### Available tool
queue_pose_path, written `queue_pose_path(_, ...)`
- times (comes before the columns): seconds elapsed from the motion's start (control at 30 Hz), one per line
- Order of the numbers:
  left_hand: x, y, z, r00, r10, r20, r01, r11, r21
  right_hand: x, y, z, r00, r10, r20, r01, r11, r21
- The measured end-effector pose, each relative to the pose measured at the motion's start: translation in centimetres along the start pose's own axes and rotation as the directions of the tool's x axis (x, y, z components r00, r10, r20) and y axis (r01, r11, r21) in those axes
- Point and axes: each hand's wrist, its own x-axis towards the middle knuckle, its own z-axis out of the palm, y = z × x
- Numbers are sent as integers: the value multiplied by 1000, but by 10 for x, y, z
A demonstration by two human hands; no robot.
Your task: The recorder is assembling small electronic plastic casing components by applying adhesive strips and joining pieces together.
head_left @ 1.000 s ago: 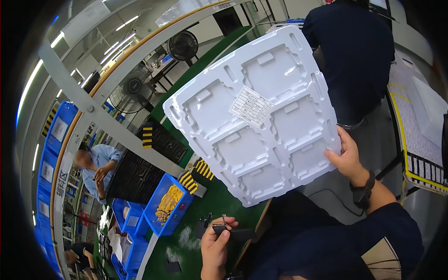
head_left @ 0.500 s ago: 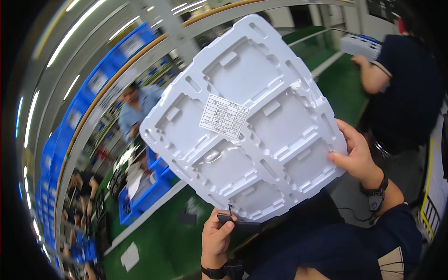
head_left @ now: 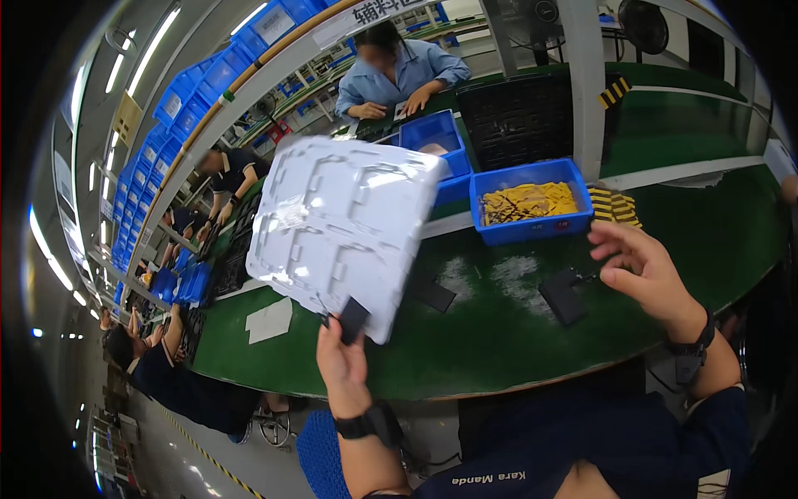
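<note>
My left hand (head_left: 342,362) is closed at the lower edge of a white moulded plastic tray (head_left: 337,208), which is tilted up over the bench and slightly blurred. A small flat black rectangular block (head_left: 354,319) with a short wire is in the same hand, in front of the tray's corner. My right hand (head_left: 644,274) hangs over the bench, fingers apart, holding nothing. Just left of its fingertips, another black rectangular block (head_left: 564,298) with a short cable lies on the green bench top. A third black block (head_left: 434,293) rests right of the tray.
A blue bin (head_left: 532,231) holds yellow-and-black pieces, with striped pieces (head_left: 613,206) beside it. Another blue bin (head_left: 431,133) stands behind the tray. A white sheet (head_left: 269,321) lies on the green bench (head_left: 490,349). A metal post (head_left: 584,83) rises ahead; a person (head_left: 399,66) sits opposite.
My right hand has let go of the tray's edge. The tray has swung left and tipped, with my left hand still at its lower edge. The view has turned toward the bench.
</note>
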Motion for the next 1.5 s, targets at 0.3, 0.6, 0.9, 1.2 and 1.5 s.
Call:
queue_pose_path(0.3, 110, 1, 0, 991, 6, -130, -28, 986, -163, -11, -43, -20, 879, -470, -85, 443, 869, -219)
queue_pose_path(0.6, 46, -19, 83, 964, -176, 200, 176, 984, 20, -13, -93, -37, 429, -900, 76, 848, 372, -377)
queue_pose_path(0.9, -4, -17, 131, 868, -255, 425, 251, 966, 67, -28, -87, -52, 360, -930, 74, 872, 307, -381)
queue_pose_path(1.2, -48, -33, 179, 746, -335, 575, 297, 941, 163, -31, -105, -57, 270, -961, -57, 889, 272, -368)
queue_pose_path(1.5, -27, -66, 218, 682, -485, 547, 372, 874, 312, 115, 34, -87, 810, 111, -576, 34, 971, 236)
